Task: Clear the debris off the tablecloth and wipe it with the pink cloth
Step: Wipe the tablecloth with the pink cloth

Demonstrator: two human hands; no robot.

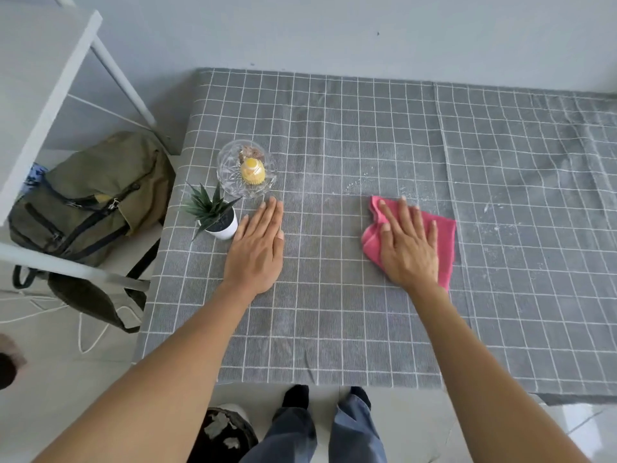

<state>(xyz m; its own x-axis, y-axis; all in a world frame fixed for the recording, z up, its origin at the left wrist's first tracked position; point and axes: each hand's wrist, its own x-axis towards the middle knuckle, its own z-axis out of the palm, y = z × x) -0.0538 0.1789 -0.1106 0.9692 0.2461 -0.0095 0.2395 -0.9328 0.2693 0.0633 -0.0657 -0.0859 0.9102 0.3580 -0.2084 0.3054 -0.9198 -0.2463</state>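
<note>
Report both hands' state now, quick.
Left hand: open, flat on the tablecloth, holding nothing.
Right hand: open, straight fingers pressing the pink cloth onto the tablecloth.

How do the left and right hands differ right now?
The left hand lies flat on the bare tablecloth; the right hand presses on the pink cloth. The left sits beside the potted plant and glass dish; the right sits nearer the white debris. Both have straight fingers, palms down.
</note>
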